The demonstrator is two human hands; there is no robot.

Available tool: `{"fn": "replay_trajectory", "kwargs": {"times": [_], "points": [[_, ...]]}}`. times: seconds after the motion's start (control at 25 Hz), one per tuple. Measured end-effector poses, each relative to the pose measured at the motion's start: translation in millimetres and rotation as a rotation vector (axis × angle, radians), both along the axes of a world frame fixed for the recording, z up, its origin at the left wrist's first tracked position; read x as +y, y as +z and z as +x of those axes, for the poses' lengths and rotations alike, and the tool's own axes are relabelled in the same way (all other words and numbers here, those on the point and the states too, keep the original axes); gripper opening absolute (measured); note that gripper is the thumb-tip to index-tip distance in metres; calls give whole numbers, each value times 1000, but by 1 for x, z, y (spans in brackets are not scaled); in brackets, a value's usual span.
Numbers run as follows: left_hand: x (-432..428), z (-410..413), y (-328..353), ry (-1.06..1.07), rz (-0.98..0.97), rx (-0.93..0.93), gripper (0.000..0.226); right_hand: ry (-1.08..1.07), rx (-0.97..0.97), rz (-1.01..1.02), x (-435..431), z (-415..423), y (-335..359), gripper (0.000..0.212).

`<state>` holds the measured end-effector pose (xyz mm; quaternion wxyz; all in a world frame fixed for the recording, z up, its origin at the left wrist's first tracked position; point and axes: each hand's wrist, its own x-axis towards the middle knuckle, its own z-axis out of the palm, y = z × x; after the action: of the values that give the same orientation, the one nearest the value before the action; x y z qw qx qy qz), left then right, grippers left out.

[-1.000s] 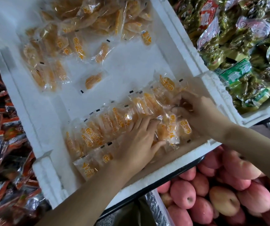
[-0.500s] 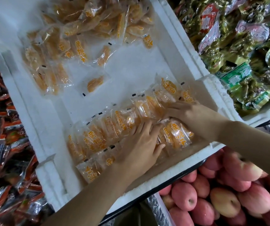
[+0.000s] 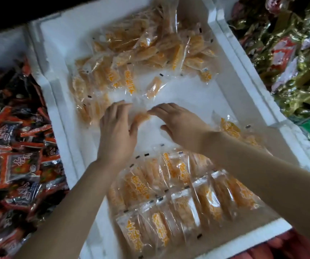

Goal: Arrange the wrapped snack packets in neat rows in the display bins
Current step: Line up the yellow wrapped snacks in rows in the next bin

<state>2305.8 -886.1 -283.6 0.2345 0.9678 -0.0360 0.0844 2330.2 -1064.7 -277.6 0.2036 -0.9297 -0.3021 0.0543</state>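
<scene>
A white foam bin [image 3: 244,86] holds clear packets of orange snacks. Two neat rows of packets [image 3: 184,199] lie at its near end. A loose heap of packets [image 3: 141,53] fills the far end. Both my hands reach over the bare middle of the bin. My left hand [image 3: 117,129] has its fingers spread flat, its fingertips at the near edge of the heap. My right hand [image 3: 176,122] is spread too, fingertips touching a single loose packet [image 3: 141,116] that lies between the two hands. Motion blur hides whether either hand presses down.
A bin of red and black packets [image 3: 15,165] lies to the left. Green and gold wrapped snacks [image 3: 290,62] fill the bin on the right. Red fruit [image 3: 281,247] shows below the foam bin's near edge.
Both hands have left the neat rows and moved to the far side, toward the loose heap. The view has shifted forward over the bin.
</scene>
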Motion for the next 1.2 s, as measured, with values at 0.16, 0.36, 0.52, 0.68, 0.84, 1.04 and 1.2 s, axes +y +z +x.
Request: {"fn": "replay_trajectory", "kwargs": {"times": [0.16, 0.36, 0.52, 0.68, 0.84, 1.04, 1.2], "points": [[32, 25, -5, 148, 92, 72, 46, 2, -29, -167, 57, 28, -17, 53], [29, 35, -7, 250, 254, 110, 46, -124, -86, -251, 69, 41, -13, 36], [26, 41, -6, 258, 262, 150, 43, -80, -110, -265, 54, 33, 1, 25], [19, 49, -5, 313, 189, 203, 56, -178, 64, -47, 30, 18, 11, 19], [11, 66, -4, 384, 18, 261, 69, -263, 228, 99, 21, 10, 7, 20], [6, 59, -2, 336, -115, 182, 50, -309, 247, 128, 12, 7, 1, 15], [20, 23, 17, 213, -129, 89, 38, -335, 148, 228, 19, 10, 11, 9]]}}
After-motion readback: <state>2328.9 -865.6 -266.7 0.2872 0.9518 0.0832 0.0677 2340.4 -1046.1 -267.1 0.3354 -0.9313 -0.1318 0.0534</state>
